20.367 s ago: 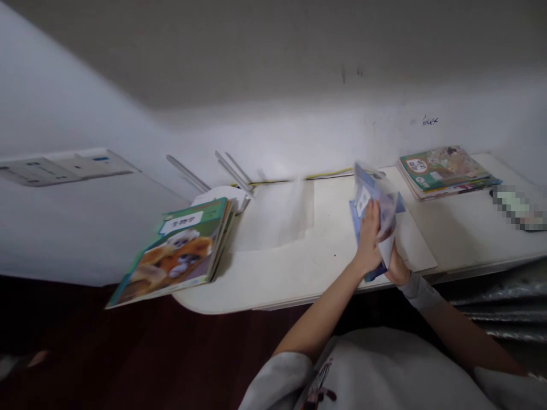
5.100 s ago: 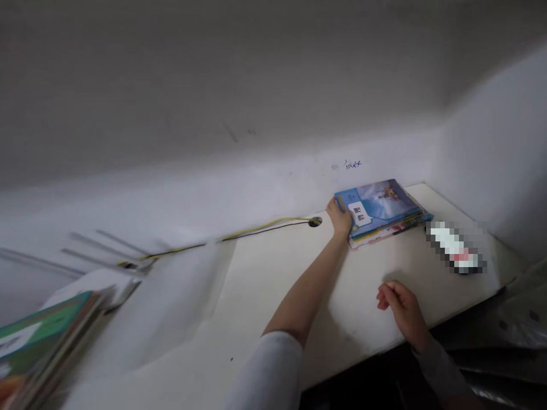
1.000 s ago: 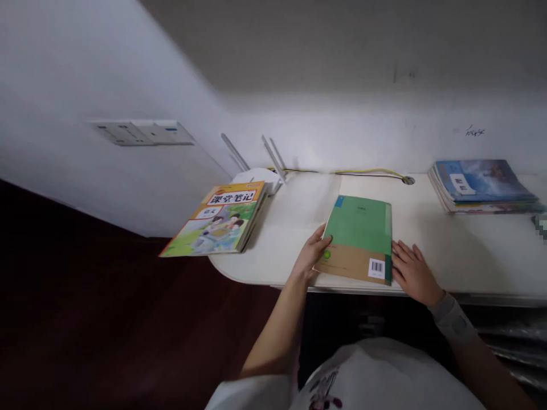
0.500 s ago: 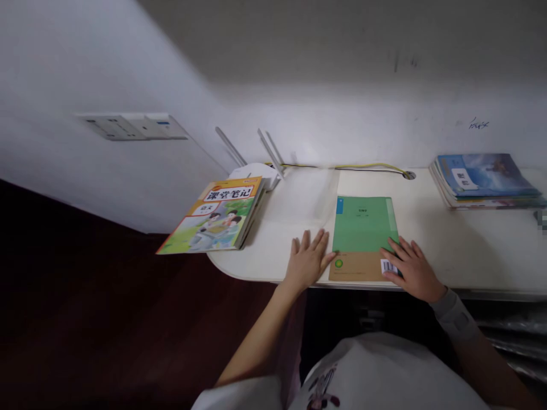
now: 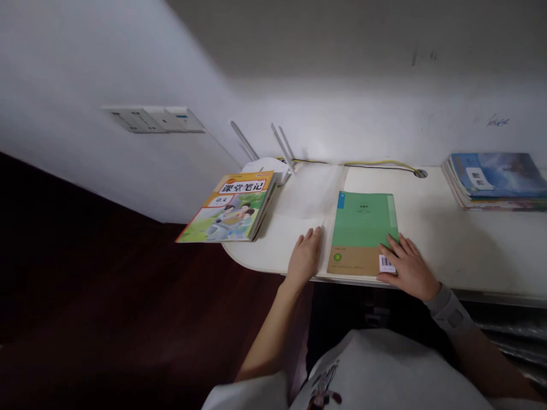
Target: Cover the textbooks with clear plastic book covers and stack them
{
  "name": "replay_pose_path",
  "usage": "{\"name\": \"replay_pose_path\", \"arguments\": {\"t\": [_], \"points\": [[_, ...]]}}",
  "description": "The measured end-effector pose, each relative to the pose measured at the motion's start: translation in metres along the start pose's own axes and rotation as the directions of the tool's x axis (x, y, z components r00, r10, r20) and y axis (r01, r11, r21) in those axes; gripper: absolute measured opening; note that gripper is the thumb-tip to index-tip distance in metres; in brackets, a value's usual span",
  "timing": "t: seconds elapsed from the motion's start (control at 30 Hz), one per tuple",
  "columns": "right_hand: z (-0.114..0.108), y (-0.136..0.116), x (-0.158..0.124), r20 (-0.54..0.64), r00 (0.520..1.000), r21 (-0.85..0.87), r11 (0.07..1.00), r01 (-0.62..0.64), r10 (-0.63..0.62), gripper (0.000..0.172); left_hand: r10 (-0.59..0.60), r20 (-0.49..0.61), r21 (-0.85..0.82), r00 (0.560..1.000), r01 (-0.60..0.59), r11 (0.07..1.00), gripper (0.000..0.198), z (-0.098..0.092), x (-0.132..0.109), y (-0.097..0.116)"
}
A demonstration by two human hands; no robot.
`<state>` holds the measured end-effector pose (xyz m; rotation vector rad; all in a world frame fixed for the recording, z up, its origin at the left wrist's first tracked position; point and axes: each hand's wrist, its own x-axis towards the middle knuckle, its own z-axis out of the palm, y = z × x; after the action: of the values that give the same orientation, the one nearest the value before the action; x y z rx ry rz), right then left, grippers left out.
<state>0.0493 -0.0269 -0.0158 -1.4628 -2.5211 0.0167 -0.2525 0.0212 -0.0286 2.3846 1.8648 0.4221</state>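
A green and brown book (image 5: 363, 225) lies flat near the front edge of the white desk, with a barcode at its lower right corner. My right hand (image 5: 405, 267) rests on that corner, fingers spread. Just left of the book, apart from it, my left hand (image 5: 305, 256) lies on edge with its fingers stretched forward and close together, holding nothing I can see. A thin translucent sheet (image 5: 314, 193) spreads over the desk left of the book; whether it runs under the book I cannot tell.
A pile of books with a colourful cover (image 5: 233, 208) overhangs the desk's left end, in front of a white router (image 5: 267, 165) with upright antennas. Another book stack (image 5: 498, 176) sits at the right. A yellow cable (image 5: 380, 163) runs along the wall to a desk hole.
My left hand has drawn its spread fingers together and its thumb has come away from the book's left edge. My right hand stays on the corner. The view has shifted slightly.
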Motion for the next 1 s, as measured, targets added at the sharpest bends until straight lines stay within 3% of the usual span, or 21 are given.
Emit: {"name": "replay_pose_path", "arguments": {"t": [0.1,0.2,0.3,0.37,0.47,0.53,0.57,0.67,0.77,0.83,1.0], "points": [[0.002,-0.001,0.001,0.012,1.0,0.018,1.0,0.009,-0.01,0.071,0.014,-0.033,-0.054,0.999,-0.016,0.998,0.046,-0.002,-0.001,-0.003],[0.004,0.002,-0.001,-0.006,1.0,0.051,0.999,0.006,-0.006,0.075,-0.028,-0.17,-0.013,0.985,0.026,1.0,0.041,-0.012,-0.006,-0.001],[0.008,0.006,-0.004,-0.037,0.999,0.081,0.997,-0.005,0.008,0.08,-0.004,-0.298,0.104,0.955,0.037,0.994,0.034,-0.027,-0.013,0.016],[0.01,0.008,-0.007,-0.051,0.999,0.091,0.996,-0.006,0.01,0.084,0.091,-0.333,0.126,0.939,-0.052,0.991,0.034,-0.034,-0.019,0.038],[0.012,0.01,-0.011,-0.067,0.998,0.089,0.996,-0.008,0.014,0.085,0.335,-0.29,0.06,0.896,-0.333,0.941,0.038,-0.03,-0.025,0.079],[0.011,0.01,-0.012,-0.073,0.997,0.084,0.996,-0.004,0.01,0.083,0.486,-0.147,-0.007,0.862,-0.492,0.871,0.042,-0.018,-0.023,0.105],[0.011,0.01,-0.013,-0.076,0.997,0.081,0.997,-0.004,0.01,0.083,0.507,-0.069,-0.02,0.859,-0.51,0.86,0.047,-0.011,-0.02,0.115],[0.01,0.011,-0.012,-0.078,0.997,0.073,0.997,0.0,0.006,0.082,0.382,0.053,0.055,0.922,-0.385,0.921,0.064,0.005,-0.009,0.127],[0.009,0.011,-0.011,-0.068,0.998,0.064,0.998,0.016,-0.012,0.076,0.29,0.067,0.126,0.955,-0.296,0.947,0.066,0.006,-0.002,0.116],[0.008,0.011,-0.011,-0.062,0.998,0.058,0.998,0.022,-0.018,0.071,0.234,0.06,0.158,0.97,-0.24,0.958,0.067,0.002,-0.004,0.103],[0.005,0.01,-0.011,-0.046,0.999,0.059,0.998,0.007,-0.004,0.071,-0.031,-0.049,0.218,0.998,0.041,0.975,0.083,0.004,-0.019,0.081]]}}
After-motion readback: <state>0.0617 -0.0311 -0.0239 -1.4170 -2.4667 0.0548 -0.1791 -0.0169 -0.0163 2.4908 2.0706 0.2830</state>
